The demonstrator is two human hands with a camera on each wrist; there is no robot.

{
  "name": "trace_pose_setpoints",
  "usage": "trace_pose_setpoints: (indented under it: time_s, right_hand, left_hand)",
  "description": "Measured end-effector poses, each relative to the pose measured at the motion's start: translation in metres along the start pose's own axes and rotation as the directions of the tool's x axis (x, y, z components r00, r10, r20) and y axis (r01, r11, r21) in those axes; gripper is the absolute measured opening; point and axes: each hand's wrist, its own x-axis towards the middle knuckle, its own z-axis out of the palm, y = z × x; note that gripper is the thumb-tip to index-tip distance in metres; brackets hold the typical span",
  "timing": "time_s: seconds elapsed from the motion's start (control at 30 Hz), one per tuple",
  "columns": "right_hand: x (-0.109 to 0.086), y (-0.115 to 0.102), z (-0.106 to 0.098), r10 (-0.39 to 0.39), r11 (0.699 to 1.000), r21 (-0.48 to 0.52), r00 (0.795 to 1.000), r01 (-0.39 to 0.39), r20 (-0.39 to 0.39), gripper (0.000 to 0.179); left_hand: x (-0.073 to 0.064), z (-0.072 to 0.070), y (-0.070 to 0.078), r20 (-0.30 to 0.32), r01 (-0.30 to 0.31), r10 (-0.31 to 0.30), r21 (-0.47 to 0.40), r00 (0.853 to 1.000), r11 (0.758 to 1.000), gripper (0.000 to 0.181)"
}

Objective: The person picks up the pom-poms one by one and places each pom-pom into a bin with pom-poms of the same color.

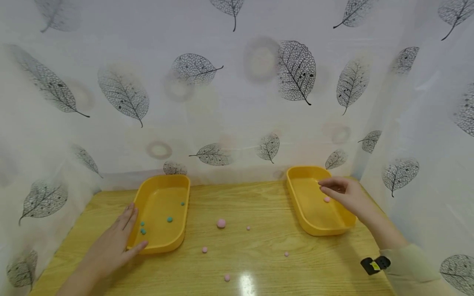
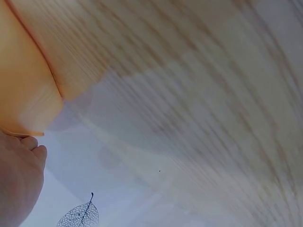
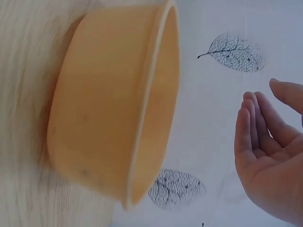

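Note:
At the left, a yellow tray has several small teal balls, one of them a larger ball, scattered on its floor. My left hand rests against this tray's left side, fingers straight along the rim and thumb at the near corner. Over the right yellow tray hovers my right hand. In the right wrist view, the thumb and bent fingers of that hand stand apart, with nothing between them. Below it, one pink ball lies in the right tray.
Between the trays, several pink balls of different sizes lie on the wooden table, the biggest being a pink ball near the left tray. A white curtain with leaf prints closes off the back and both sides.

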Motion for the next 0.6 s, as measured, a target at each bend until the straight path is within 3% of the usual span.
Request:
trace_pose_setpoints:
  time_s: [0.17,0.3,0.43,0.6]
  right_hand:
    - [-0.014,0.013,-0.005,-0.135,0.971,-0.212,0.983,0.107,-0.123,0.026]
    - [-0.023,0.026,-0.006,-0.265,0.896,-0.411,0.945,0.168,-0.194,0.024]
    - [-0.028,0.041,-0.003,-0.355,0.820,-0.535,0.915,0.204,-0.194,0.031]
    - [-0.032,0.062,0.001,-0.403,0.756,-0.604,0.906,0.252,-0.127,0.053]
  left_hand:
    - [0.001,-0.002,0.001,0.009,0.002,-0.002,0.002,1.000,1.000,0.096]
    - [0.001,-0.001,0.000,-0.008,-0.008,0.008,0.017,1.000,1.000,0.096]
    - [0.001,-0.001,-0.001,-0.013,-0.014,0.014,0.030,1.000,0.999,0.097]
    - [0.002,-0.001,-0.001,0.030,0.014,-0.014,0.015,0.999,1.000,0.097]
